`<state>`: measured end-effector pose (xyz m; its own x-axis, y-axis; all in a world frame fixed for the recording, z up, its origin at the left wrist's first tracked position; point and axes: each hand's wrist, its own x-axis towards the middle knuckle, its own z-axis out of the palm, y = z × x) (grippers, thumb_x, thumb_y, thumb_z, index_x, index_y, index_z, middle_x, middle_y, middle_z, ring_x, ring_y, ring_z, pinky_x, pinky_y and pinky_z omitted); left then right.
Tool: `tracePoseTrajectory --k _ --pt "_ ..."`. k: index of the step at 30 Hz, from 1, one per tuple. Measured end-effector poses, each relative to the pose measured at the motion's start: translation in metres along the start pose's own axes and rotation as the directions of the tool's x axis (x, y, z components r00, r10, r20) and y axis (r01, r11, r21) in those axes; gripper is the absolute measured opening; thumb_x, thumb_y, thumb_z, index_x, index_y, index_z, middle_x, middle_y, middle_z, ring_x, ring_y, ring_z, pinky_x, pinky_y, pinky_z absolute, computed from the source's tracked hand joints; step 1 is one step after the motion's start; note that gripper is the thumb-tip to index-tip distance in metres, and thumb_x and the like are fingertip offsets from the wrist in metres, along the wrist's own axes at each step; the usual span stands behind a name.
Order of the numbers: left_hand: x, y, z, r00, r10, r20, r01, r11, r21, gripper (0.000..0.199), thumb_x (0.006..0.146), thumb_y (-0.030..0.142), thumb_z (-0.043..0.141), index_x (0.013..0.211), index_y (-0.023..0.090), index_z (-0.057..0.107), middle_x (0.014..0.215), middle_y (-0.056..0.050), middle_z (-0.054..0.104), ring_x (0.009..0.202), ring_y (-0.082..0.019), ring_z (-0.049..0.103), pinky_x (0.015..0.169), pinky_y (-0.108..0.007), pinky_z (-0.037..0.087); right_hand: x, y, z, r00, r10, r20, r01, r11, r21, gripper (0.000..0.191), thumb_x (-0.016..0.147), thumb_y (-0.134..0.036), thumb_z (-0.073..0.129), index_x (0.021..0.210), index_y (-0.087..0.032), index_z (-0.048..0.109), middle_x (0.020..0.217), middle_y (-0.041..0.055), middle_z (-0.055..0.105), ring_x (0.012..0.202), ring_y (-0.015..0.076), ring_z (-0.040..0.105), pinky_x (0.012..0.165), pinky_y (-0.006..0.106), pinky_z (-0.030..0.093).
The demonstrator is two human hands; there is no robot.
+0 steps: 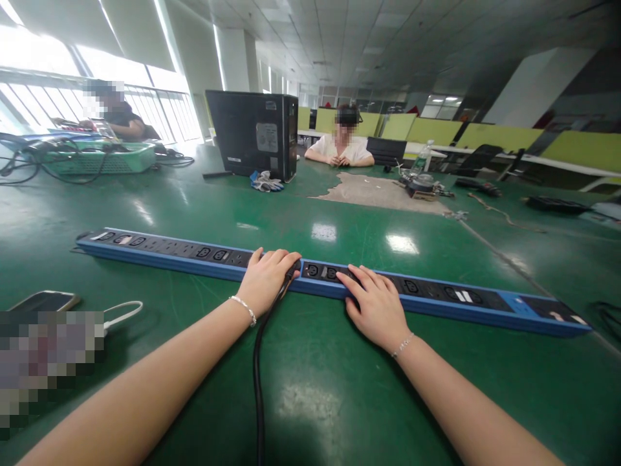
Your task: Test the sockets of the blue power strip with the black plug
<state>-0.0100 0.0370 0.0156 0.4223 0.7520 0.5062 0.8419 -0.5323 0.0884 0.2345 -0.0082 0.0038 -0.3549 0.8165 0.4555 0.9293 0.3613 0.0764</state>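
A long blue-edged power strip [184, 264] with a black socket face lies across the green table. My left hand [266, 281] is over its middle, closed around the black plug [292, 268] of a power cable, whose tip is hidden at the sockets. From there the black cable [259, 375] runs down toward the near table edge. Just to the right, my right hand [376, 301] grips the same strip, fingers spread across the top and thumb against the near side. A few sockets show between both hands.
A phone [46, 301] and a white cable [123, 310] are at left. Farther back are a black computer case [252, 133], gloves [266, 182], a green basket [101, 158] with cables and a bottle [424, 157]. Two other people sit beyond. The table [194, 362] surface is torn.
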Motion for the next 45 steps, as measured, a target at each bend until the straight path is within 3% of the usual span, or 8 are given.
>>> tracePoseTrajectory --k 10,17,22,27,38,40,43,45 --pt "-0.002 -0.014 0.008 0.998 0.065 0.021 -0.065 0.998 -0.016 0.059 0.083 0.036 0.053 0.133 0.01 0.035 0.126 -0.016 0.055 0.115 -0.027 0.051 0.096 -0.039 0.037 0.041 -0.076 0.009 0.997 -0.049 -0.053 0.058 0.982 0.181 0.05 0.09 -0.04 0.038 0.138 -0.025 0.039 0.144 0.0083 0.039 0.127 0.0236 0.038 0.102 0.043 0.032" --pt "-0.001 -0.017 0.007 1.0 -0.007 0.022 0.005 0.997 0.08 0.035 0.08 0.018 0.043 0.113 0.015 0.055 0.117 -0.013 0.061 0.11 -0.027 0.054 0.097 -0.042 0.036 0.075 -0.093 0.021 0.99 -0.028 -0.135 0.051 0.984 0.17 0.037 0.089 -0.037 0.042 0.115 -0.016 0.057 0.114 0.012 0.061 0.106 0.022 0.053 0.092 0.035 0.04" --pt "0.0 -0.014 0.005 1.0 -0.028 0.008 0.027 0.997 0.078 0.029 0.086 0.022 0.04 0.108 0.015 0.057 0.112 -0.013 0.063 0.105 -0.026 0.056 0.095 -0.042 0.037 0.08 -0.096 0.025 0.993 -0.025 -0.114 0.04 0.991 0.129 0.026 0.09 -0.026 0.037 0.098 -0.019 0.061 0.098 0.0097 0.064 0.086 0.0189 0.058 0.079 0.031 0.044" --pt "0.0 -0.012 0.003 0.999 -0.028 0.018 0.027 0.998 0.064 0.031 0.083 0.023 0.045 0.109 0.014 0.056 0.113 -0.013 0.062 0.107 -0.028 0.055 0.096 -0.042 0.036 0.074 -0.091 0.031 0.987 -0.071 -0.147 0.092 0.986 0.141 0.034 0.086 -0.018 0.04 0.115 -0.018 0.057 0.12 0.0105 0.059 0.094 0.0183 0.059 0.082 0.029 0.045" --pt "0.0 -0.014 0.005 1.0 -0.018 0.01 0.017 0.998 0.06 0.034 0.08 0.032 0.051 0.108 0.014 0.056 0.112 -0.013 0.062 0.104 -0.028 0.056 0.093 -0.041 0.037 0.075 -0.089 0.033 0.988 0.017 -0.153 0.032 0.95 0.311 0.031 0.086 -0.018 0.041 0.113 -0.017 0.058 0.12 0.0075 0.062 0.103 0.0165 0.06 0.09 0.027 0.046" --pt "0.0 -0.013 0.006 1.0 -0.03 -0.008 0.031 0.998 0.062 0.037 0.08 0.038 0.053 0.108 0.014 0.056 0.11 -0.013 0.063 0.104 -0.028 0.056 0.093 -0.041 0.037 0.077 -0.089 0.028 0.964 0.103 -0.246 0.001 0.921 0.389 0.03 0.089 -0.022 0.04 0.113 -0.017 0.057 0.116 0.0083 0.063 0.103 0.016 0.06 0.09 0.027 0.046" --pt "0.0 -0.013 0.007 0.999 -0.052 -0.014 0.053 0.996 0.069 0.051 0.076 0.052 0.057 0.109 0.014 0.056 0.11 -0.013 0.062 0.105 -0.029 0.055 0.094 -0.041 0.036 0.08 -0.081 0.016 0.859 0.284 -0.426 -0.029 0.858 0.513 0.028 0.09 -0.027 0.04 0.112 -0.018 0.054 0.107 0.0083 0.066 0.098 0.0156 0.062 0.088 0.029 0.049" --pt "0.0 -0.014 0.007 0.999 -0.051 0.004 0.051 0.996 0.075 0.061 0.071 0.061 0.059 0.111 0.014 0.055 0.111 -0.013 0.062 0.105 -0.029 0.054 0.094 -0.041 0.036 0.077 -0.067 0.009 0.836 0.268 -0.478 0.033 0.846 0.532 0.025 0.089 -0.028 0.044 0.11 -0.019 0.054 0.106 0.0081 0.066 0.097 0.0158 0.063 0.088 0.03 0.049"
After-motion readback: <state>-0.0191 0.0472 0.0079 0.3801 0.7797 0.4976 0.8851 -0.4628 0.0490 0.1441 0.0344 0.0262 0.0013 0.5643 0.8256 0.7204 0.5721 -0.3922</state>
